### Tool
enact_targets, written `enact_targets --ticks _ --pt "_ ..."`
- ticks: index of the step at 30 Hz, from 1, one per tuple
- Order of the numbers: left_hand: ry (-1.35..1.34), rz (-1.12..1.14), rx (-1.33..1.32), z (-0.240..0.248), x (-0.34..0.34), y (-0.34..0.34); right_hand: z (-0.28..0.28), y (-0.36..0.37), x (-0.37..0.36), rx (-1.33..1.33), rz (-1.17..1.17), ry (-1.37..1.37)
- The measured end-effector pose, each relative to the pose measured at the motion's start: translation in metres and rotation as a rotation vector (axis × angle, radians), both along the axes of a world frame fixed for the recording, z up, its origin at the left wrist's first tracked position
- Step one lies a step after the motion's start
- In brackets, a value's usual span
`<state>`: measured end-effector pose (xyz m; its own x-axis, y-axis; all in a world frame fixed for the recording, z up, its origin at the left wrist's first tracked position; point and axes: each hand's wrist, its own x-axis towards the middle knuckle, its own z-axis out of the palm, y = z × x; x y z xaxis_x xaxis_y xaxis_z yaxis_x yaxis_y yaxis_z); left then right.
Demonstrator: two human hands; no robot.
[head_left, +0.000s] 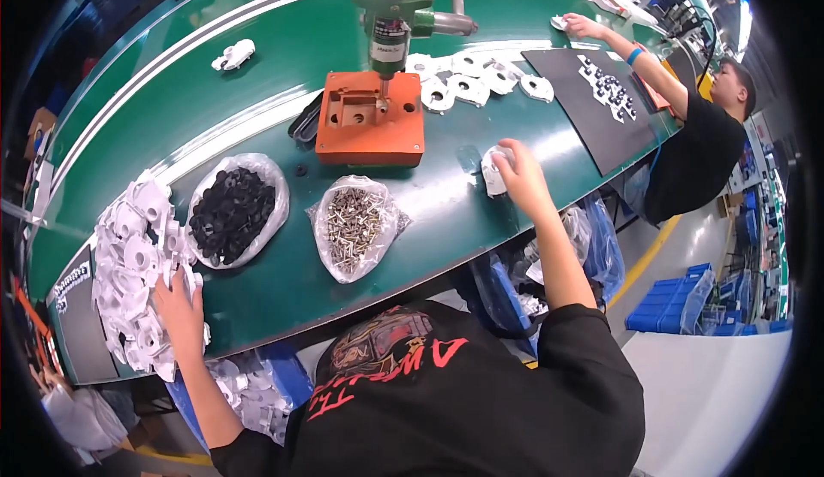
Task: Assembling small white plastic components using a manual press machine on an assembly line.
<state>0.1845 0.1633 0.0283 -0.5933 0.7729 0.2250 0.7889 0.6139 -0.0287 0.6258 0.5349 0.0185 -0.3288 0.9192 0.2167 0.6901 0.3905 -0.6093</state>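
Head view: both hands out wide on the green bench

Head view, looking down. Left hand (178,310) rests on the pile of white plastic parts (137,262) at the bench's (257,117) near left edge; fingers spread over the parts, cannot tell if they grip one. The pile overhangs the near edge slightly. Right hand (521,177) is out to the right, fingers clenched round one white part (492,172) held just above or on the bench surface, close to the near edge.

Between the hands: a clear bag of black parts (233,211) just beside the white pile, then a clear bag of metal screws (354,224), apart from each other. Behind them an orange fixture block (371,121) sits under a green press head (390,14). More white parts (468,82) lie behind the right hand, near a black mat (592,117).

Open green surface runs between the screw bag and the right hand, and behind the bags up to a white strip. Another person's hand (584,27) reaches onto the bench far right, well apart.
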Motion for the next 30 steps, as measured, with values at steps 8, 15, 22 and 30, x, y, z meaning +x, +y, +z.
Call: enact_targets --ticks 8,15,22,30 --pt "-0.177 -0.040 0.205 0.014 -0.019 -0.003 -0.002 -0.032 -0.027 0.031 -0.016 -0.423" --pt "-0.324 0.091 0.802 0.027 -0.024 -0.003 0.005 -0.041 -0.048 0.062 -0.018 -0.586" --pt "-1.548 -0.202 1.421 0.043 0.042 0.081 -0.013 -0.043 -0.061 0.155 0.082 -0.452" --pt "-1.765 -0.552 1.286 0.035 0.105 0.115 0.069 -0.099 -0.095 -0.475 0.509 0.862"
